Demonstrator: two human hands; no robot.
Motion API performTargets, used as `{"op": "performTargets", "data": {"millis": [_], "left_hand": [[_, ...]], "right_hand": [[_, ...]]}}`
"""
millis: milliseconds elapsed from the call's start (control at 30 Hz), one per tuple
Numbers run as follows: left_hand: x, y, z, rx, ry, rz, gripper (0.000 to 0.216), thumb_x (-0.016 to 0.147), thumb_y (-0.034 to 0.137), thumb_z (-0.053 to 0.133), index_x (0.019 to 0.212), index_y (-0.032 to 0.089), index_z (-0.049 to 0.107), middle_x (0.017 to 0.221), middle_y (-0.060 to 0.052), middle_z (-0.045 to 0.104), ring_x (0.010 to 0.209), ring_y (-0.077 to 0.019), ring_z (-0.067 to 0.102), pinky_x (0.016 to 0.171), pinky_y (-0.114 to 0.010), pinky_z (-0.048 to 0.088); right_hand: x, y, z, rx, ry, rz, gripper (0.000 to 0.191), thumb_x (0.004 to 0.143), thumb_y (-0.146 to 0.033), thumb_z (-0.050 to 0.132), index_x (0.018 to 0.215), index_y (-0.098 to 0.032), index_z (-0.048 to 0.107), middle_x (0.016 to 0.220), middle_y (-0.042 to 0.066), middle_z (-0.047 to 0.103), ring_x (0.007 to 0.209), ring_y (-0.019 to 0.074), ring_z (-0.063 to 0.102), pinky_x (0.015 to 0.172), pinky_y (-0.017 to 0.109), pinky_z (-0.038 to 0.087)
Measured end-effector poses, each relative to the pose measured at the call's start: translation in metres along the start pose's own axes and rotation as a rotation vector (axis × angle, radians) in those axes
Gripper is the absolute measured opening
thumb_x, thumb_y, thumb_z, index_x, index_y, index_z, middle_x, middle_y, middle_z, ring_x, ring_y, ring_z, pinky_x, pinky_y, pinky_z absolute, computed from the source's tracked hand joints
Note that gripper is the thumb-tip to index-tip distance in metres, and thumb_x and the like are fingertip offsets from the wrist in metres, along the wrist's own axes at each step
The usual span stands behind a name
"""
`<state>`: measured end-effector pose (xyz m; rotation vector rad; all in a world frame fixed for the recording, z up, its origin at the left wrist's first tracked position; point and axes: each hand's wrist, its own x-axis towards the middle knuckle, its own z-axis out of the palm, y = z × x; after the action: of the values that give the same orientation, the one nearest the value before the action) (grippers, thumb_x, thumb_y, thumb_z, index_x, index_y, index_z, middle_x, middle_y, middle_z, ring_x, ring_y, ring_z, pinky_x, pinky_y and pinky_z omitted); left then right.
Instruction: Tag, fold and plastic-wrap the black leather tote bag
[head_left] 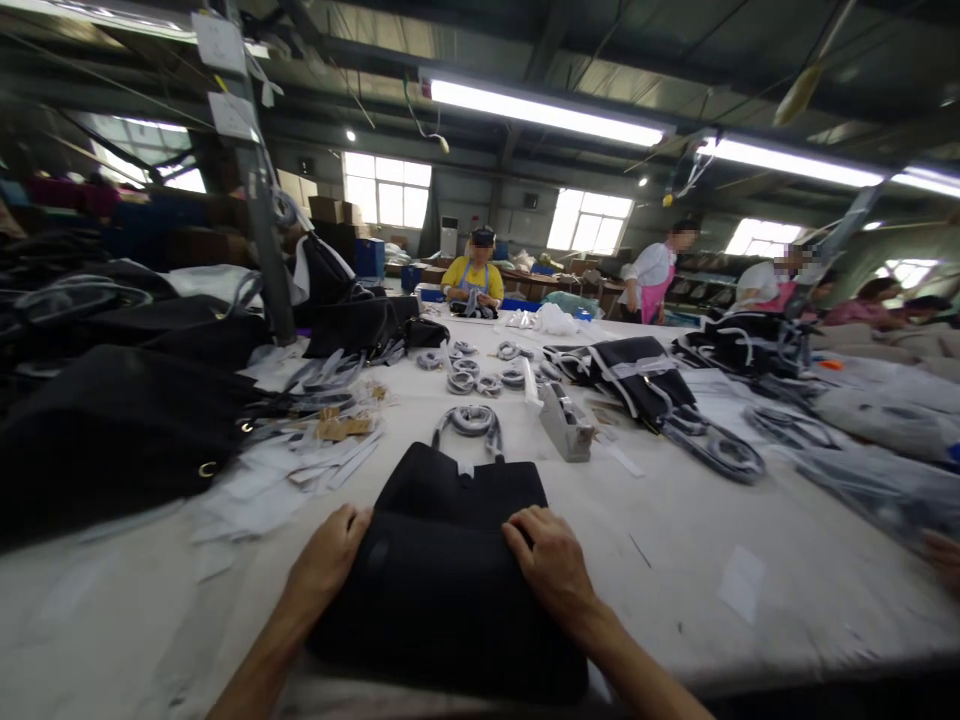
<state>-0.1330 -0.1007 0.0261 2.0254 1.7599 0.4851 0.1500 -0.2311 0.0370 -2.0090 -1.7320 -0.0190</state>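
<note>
A black handbag (442, 610) lies flat in front of me at the table's near edge, its top end pointing away. My left hand (330, 555) grips its left side, the thumb hidden from sight. On the right side, my right hand (549, 560) holds the bag with curled fingers over its edge. Beyond the bag's top, its handle (474, 420) lies coiled in clear wrapping. A small white tab (466, 468) shows at the middle of the top edge.
A grey tape dispenser (566, 425) stands beyond the bag, near wrapped handle coils (463, 378). Black bags (112, 420) pile up at left, beside white paper slips (255, 480). More black bags (637, 375) lie right. A co-worker (472, 280) sits opposite; another person's hand (943, 558) shows far right.
</note>
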Motion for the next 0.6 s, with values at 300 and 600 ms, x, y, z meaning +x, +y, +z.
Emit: {"op": "performTargets", "data": {"millis": [300,600], "left_hand": [[-0.022,0.002,-0.003,-0.226,-0.089,-0.037,0.036,0.088,0.055,0.03,0.078,0.023,0.043,0.079,-0.005,0.062,0.079,-0.0232,0.061,0.074,-0.032,0.044],[-0.039,0.012,-0.007,0.054,-0.169,-0.066,0.029,0.091,0.047,0.037,0.104,0.023,0.047,0.098,-0.009,0.07,0.093,-0.0304,0.066,0.077,-0.038,0.043]], "right_hand": [[0.003,0.043,0.018,0.266,0.119,0.257,0.049,0.086,-0.054,0.044,0.116,-0.016,0.055,0.122,0.013,0.057,0.118,0.0297,0.051,0.104,0.045,0.037],[0.01,0.049,0.018,0.283,-0.027,0.28,0.051,0.084,-0.055,0.042,0.118,-0.019,0.055,0.125,0.011,0.056,0.12,0.0292,0.05,0.106,0.046,0.037]]}}
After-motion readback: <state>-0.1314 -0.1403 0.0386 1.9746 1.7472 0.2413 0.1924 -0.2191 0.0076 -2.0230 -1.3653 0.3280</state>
